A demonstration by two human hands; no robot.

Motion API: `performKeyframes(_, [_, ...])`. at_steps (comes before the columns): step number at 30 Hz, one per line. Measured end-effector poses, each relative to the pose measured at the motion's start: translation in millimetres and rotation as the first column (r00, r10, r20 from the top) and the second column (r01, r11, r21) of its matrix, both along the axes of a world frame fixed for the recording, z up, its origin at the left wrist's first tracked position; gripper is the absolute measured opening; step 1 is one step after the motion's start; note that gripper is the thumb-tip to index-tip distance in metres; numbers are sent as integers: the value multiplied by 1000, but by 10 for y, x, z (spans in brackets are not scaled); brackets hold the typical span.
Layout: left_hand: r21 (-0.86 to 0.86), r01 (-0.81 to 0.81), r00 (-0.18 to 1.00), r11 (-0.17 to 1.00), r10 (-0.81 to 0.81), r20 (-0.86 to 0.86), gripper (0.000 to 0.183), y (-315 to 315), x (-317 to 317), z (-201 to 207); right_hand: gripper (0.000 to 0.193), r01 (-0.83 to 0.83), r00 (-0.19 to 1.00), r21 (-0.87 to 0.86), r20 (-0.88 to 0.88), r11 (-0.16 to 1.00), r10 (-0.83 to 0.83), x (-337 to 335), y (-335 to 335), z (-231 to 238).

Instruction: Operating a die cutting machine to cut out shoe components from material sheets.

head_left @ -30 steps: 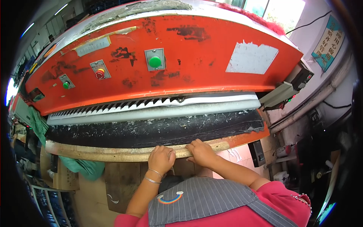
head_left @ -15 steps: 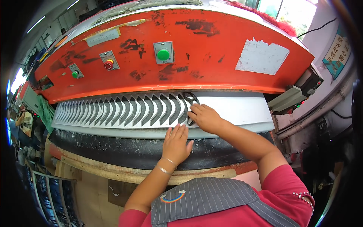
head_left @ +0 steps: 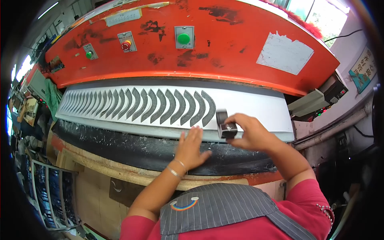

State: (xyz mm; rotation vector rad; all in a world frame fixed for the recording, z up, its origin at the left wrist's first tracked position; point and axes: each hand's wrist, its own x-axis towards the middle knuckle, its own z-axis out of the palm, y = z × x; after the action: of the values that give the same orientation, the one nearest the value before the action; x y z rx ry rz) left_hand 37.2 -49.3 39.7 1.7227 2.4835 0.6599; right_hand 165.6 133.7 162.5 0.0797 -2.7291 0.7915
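A long white sheet lies on the press bed, its left and middle parts marked by a row of dark grey crescents; whether these are loose pieces or openings, I cannot tell. My right hand pinches a dark metal cutting die, raised and tilted just right of the last crescent. On the sheet's front edge, below the crescents, rests my left hand, fingers stretched out and holding nothing. The sheet's right part is plain white.
The press's red front panel rises behind the bed, with a large green button, a red button and a small green one. A black strip and a wooden rail run along the near side.
My right hand has lifted the cutting die off the sheet and drawn it right and nearer, uncovering the last crescents. The left hand stays by the front edge. The view has shifted slightly.
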Motion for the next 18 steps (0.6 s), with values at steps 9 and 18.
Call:
performKeyframes(9, [230, 48, 278, 972, -234, 932, 51, -356, 671, 196, 49, -202, 979, -458, -116, 866, 167, 638, -280, -945])
performKeyframes(18, [145, -4, 63, 989, -144, 988, 48, -650, 753, -5, 49, -74, 989, -739, 31, 670, 143, 778, -860, -1191])
